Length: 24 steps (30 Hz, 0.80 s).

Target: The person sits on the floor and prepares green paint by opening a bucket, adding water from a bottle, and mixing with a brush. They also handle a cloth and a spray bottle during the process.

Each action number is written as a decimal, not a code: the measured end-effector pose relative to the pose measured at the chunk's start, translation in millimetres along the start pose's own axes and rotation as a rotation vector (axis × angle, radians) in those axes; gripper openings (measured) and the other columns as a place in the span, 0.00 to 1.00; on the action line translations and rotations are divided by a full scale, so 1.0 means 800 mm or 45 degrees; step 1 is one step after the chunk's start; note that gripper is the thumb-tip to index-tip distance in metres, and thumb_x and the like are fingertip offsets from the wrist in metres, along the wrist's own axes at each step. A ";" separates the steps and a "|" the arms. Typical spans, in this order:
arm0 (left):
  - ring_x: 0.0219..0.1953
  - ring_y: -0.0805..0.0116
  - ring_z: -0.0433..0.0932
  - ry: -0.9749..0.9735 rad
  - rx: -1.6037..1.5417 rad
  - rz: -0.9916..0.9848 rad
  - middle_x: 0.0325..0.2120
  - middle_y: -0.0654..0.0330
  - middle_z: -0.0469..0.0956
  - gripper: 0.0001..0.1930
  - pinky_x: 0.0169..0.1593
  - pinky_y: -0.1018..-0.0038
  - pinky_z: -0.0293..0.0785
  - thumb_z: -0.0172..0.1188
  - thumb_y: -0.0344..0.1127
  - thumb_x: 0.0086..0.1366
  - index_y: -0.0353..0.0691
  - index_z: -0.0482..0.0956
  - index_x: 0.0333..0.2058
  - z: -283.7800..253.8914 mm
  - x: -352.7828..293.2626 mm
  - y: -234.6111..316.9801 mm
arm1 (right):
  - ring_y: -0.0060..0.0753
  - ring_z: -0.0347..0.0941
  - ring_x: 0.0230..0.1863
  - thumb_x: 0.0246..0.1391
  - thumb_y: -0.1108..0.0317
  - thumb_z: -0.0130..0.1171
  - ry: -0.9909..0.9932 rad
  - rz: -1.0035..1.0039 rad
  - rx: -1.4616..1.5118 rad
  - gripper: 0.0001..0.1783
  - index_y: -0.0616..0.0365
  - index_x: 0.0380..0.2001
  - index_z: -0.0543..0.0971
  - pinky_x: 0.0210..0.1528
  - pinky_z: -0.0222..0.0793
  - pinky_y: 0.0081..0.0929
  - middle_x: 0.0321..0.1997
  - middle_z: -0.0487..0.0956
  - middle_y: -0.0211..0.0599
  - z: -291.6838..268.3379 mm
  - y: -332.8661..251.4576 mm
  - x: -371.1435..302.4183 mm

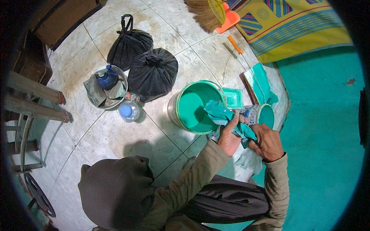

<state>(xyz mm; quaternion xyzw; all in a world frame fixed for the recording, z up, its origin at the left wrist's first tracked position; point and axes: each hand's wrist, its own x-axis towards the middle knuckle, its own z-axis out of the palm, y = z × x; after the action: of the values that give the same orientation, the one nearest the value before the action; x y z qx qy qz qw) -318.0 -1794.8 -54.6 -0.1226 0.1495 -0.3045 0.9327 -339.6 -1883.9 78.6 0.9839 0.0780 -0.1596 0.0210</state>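
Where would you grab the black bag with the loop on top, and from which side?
Probably by the loop, coming from above: it stands up clear of the black bag, offering a natural handhold. The second black bag crowds its near right side, and the round container sits close in front, so low approaches there look awkward.

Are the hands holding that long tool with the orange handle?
No, the left hand and right hand grip crumpled green sheeting; the tool lies apart.
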 end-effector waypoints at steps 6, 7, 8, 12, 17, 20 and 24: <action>0.31 0.74 0.66 -0.033 -0.180 -0.009 0.23 0.70 0.63 0.14 0.50 0.68 0.66 0.58 0.49 0.62 0.47 0.66 0.30 -0.016 0.010 0.004 | 0.48 0.71 0.32 0.36 0.67 0.61 -0.060 0.025 0.054 0.17 0.58 0.34 0.72 0.31 0.66 0.43 0.26 0.72 0.43 0.003 -0.001 -0.003; 0.30 0.74 0.64 -0.019 -0.172 0.006 0.21 0.70 0.61 0.15 0.49 0.69 0.66 0.57 0.49 0.63 0.48 0.65 0.28 -0.019 0.011 0.003 | 0.48 0.71 0.32 0.36 0.67 0.61 -0.069 0.039 0.052 0.18 0.58 0.34 0.72 0.31 0.66 0.43 0.26 0.72 0.44 0.003 -0.002 -0.002; 0.28 0.75 0.62 -0.005 -0.168 0.016 0.20 0.70 0.59 0.16 0.48 0.70 0.66 0.56 0.50 0.63 0.48 0.64 0.27 -0.019 0.011 0.000 | 0.48 0.71 0.32 0.36 0.67 0.61 -0.080 0.059 0.047 0.18 0.58 0.34 0.72 0.31 0.66 0.43 0.27 0.73 0.44 0.003 -0.002 -0.002; 0.25 0.75 0.59 0.027 -0.143 0.033 0.18 0.71 0.56 0.16 0.46 0.72 0.65 0.52 0.51 0.65 0.48 0.63 0.26 -0.021 0.011 0.001 | 0.48 0.71 0.33 0.36 0.67 0.62 -0.060 0.034 0.055 0.19 0.58 0.36 0.73 0.32 0.67 0.43 0.28 0.74 0.44 0.006 -0.002 -0.001; 0.27 0.74 0.61 -0.100 -0.238 -0.004 0.20 0.70 0.58 0.14 0.46 0.71 0.65 0.53 0.48 0.66 0.48 0.64 0.26 -0.026 0.014 0.004 | 0.50 0.72 0.32 0.38 0.66 0.60 -0.035 0.018 0.077 0.19 0.57 0.37 0.73 0.31 0.67 0.43 0.29 0.75 0.45 0.007 -0.002 0.000; 0.29 0.73 0.64 -0.008 -0.163 -0.039 0.22 0.69 0.60 0.13 0.48 0.70 0.66 0.54 0.47 0.66 0.47 0.66 0.28 -0.014 0.014 0.011 | 0.53 0.72 0.31 0.39 0.64 0.59 -0.002 0.081 0.219 0.17 0.57 0.36 0.74 0.32 0.67 0.43 0.28 0.74 0.47 0.007 0.006 -0.004; 0.31 0.73 0.66 0.064 -0.196 -0.075 0.23 0.69 0.61 0.13 0.49 0.68 0.67 0.57 0.48 0.64 0.47 0.68 0.31 -0.002 0.008 0.023 | 0.54 0.70 0.28 0.38 0.66 0.57 -0.003 0.142 0.418 0.15 0.58 0.33 0.74 0.30 0.64 0.42 0.25 0.72 0.48 0.008 0.006 -0.007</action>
<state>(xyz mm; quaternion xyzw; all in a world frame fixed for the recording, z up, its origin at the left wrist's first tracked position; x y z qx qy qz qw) -303.7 -1784.9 -63.3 -0.1904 0.1923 -0.3223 0.9071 -346.0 -1889.7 74.5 0.9767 -0.0038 -0.1697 -0.1311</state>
